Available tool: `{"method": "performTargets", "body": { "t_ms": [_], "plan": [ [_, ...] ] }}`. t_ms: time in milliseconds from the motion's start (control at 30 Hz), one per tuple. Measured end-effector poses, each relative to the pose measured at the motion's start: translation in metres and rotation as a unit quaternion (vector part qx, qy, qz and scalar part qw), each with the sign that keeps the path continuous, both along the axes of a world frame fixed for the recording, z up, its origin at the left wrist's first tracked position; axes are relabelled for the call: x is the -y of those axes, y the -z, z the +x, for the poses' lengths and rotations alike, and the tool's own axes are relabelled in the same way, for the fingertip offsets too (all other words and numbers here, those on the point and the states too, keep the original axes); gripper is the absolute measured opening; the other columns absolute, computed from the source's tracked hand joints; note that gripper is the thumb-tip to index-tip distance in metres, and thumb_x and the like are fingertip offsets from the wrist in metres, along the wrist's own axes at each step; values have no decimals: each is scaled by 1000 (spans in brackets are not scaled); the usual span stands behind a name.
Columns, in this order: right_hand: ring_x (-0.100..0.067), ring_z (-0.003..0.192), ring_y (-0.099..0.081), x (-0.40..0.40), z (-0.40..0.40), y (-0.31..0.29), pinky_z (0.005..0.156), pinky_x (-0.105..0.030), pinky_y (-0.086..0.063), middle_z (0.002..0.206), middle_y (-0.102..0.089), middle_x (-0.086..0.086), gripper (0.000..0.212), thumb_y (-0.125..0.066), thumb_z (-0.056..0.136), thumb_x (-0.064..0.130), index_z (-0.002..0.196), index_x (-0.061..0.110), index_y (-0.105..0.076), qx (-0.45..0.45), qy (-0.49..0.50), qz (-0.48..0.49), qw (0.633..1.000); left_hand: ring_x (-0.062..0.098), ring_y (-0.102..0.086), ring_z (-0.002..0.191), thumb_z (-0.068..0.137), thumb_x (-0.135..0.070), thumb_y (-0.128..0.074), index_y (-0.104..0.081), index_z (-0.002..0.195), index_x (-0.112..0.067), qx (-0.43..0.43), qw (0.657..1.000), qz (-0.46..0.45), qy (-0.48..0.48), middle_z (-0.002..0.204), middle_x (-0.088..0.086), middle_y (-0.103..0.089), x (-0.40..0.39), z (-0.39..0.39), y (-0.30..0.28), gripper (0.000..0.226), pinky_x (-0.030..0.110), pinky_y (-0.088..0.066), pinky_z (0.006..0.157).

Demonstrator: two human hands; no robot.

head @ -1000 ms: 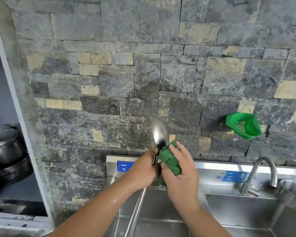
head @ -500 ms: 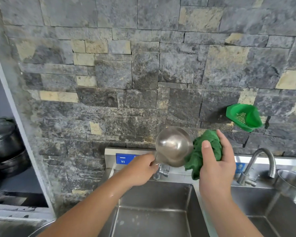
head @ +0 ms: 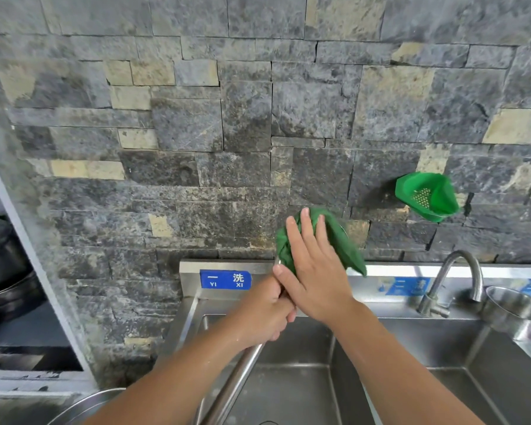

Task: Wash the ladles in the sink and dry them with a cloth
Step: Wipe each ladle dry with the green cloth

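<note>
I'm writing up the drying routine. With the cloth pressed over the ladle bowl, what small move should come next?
Probably rub the green cloth around the bowl: the right hand presses it flat there while the left hand grips the ladle handle above the sink.

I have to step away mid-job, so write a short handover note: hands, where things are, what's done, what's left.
Left hand grips the ladle handle, which slants up over the left sink basin.
Right hand, fingers straight, presses the green cloth over the ladle bowl, hiding it.
Done: this ladle appears washed; drying is under way.
Left: finish wiping it and set it down. No other ladles are in view, so check for more.
</note>
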State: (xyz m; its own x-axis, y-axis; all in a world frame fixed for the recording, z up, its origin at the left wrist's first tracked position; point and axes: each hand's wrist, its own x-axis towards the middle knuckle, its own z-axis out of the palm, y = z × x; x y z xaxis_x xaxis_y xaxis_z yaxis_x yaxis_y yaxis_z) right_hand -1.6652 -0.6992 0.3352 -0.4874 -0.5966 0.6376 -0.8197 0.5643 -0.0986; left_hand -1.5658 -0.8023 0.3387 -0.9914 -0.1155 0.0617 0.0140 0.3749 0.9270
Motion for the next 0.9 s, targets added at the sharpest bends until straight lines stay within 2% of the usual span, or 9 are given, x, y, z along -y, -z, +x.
{"method": "performTargets", "body": {
  "t_ms": [100,167,267,367,467,567,667,800,900],
  "plan": [
    [-25,150,13,-1,12,-3,119,-29,4,159,26,3,74,-4,90,71,153,35,7,55,-44,29,997,13,-39,41,88,-7,-37,-46,76,-17,-7,999,-49,-17,53,-4,-50,2,1,4,18,24,-31,40],
    [-23,151,7,-5,13,-2,119,-31,-2,159,21,6,74,-5,90,72,154,37,1,62,-41,32,997,11,-41,40,87,-6,-38,-46,71,-17,-6,997,-72,-19,44,-10,-48,0,1,4,21,24,-32,40],
    [-21,150,-19,-12,12,2,120,-35,-24,163,-6,1,71,-23,94,64,156,30,-16,52,-31,13,998,6,-44,42,89,-7,-41,-47,77,-16,-20,996,-71,-42,57,-7,-54,-5,0,9,16,25,-36,41],
    [-18,118,-61,-25,9,13,86,-35,-55,135,-61,-2,65,-40,90,53,150,27,-36,54,-11,-28,998,9,-46,50,90,-11,-48,-45,87,-15,-62,993,-69,-75,68,5,-56,3,-1,8,6,35,-39,46],
    [-22,98,-66,-49,0,57,77,-34,-53,111,-71,3,52,-48,92,46,142,35,-43,174,-20,61,983,5,-41,44,94,-14,-51,-43,87,-18,-92,991,-77,-56,69,4,-54,6,1,-19,11,29,-34,46],
    [-16,112,-64,-73,4,127,94,-25,-48,125,-67,6,48,-51,94,39,141,32,-48,286,2,123,950,3,-38,40,95,-14,-49,-43,87,-22,-145,986,-85,-11,65,-2,-51,-5,-1,-54,12,22,-29,44],
    [-6,105,-66,-91,12,168,89,-11,-45,122,-69,8,45,-61,92,33,136,28,-57,403,69,-3,912,5,-38,40,97,-16,-48,-46,91,-19,-139,988,-72,10,63,-3,-53,-10,-6,-64,6,24,-31,45],
    [-10,91,-70,-106,6,171,85,-32,-57,98,-74,7,30,-72,86,22,115,28,-67,469,108,-213,850,15,-37,43,99,-18,-52,-46,79,-14,-70,997,13,-1,66,5,-58,-6,-8,-43,22,27,-30,43],
    [-17,82,-71,-110,-2,150,66,-30,-59,93,-72,-2,20,-70,89,14,107,20,-61,526,98,-371,760,17,-42,41,99,-24,-54,-48,82,-2,-24,1000,14,-12,65,6,-60,-5,-14,-19,29,29,-34,44]
  ]
}}
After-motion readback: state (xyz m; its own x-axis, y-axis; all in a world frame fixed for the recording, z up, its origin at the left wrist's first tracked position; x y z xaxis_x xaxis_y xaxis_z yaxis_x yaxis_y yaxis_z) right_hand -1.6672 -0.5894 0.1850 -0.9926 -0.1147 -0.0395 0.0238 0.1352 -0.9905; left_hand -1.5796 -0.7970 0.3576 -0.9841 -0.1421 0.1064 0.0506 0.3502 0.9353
